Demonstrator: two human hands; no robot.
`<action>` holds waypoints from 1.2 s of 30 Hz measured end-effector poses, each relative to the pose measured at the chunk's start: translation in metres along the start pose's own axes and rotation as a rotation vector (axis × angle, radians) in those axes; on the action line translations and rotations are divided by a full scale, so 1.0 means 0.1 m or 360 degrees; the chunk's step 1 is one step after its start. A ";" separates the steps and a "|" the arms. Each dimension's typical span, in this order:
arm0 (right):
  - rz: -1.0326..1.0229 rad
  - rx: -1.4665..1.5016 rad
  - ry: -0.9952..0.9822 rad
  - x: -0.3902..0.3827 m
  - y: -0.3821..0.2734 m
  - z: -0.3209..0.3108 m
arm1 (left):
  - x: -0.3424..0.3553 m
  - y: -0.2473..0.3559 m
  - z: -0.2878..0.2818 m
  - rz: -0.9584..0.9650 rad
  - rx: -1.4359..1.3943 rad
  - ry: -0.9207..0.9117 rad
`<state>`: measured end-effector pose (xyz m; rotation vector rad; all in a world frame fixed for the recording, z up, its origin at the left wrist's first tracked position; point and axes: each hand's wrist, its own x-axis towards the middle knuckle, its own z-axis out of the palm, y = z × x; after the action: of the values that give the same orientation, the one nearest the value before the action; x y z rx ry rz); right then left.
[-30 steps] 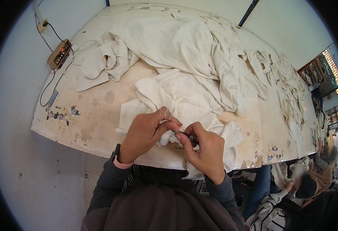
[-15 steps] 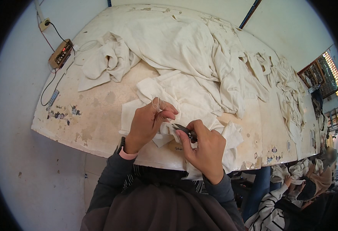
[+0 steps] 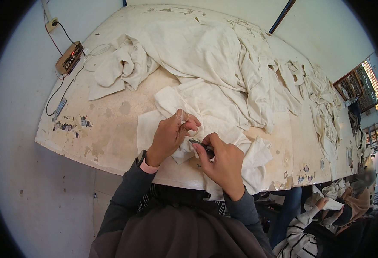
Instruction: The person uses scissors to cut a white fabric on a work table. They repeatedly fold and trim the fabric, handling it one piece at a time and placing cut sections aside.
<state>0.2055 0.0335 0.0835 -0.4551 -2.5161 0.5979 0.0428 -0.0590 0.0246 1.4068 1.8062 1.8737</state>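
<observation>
snips [image 3: 202,145] in rt hand [image 3: 223,165], tips upper-left

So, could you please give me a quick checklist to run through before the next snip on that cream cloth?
1. Left hand has the cream cloth pinched up, thread at its fingertips: ok.
2. Right hand has a grip on the small dark cutter: ok.
3. Cutter tip sits beside the left fingers, very close: not ok.
4. Blades open or closed: cannot tell.
5. Cloth supported on the table: ok.
6. Thread fully clear of the fabric fold: cannot tell.
</observation>
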 end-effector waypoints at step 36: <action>0.0615 0.1609 -0.0116 -0.05 0.64 0.00 | -0.02 0.50 -0.40 0.0012 0.0400 -0.0473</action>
<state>0.2223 0.0853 0.0504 -0.5062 -1.8352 1.8935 0.0383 -0.0998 0.0739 1.6720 1.9308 1.3845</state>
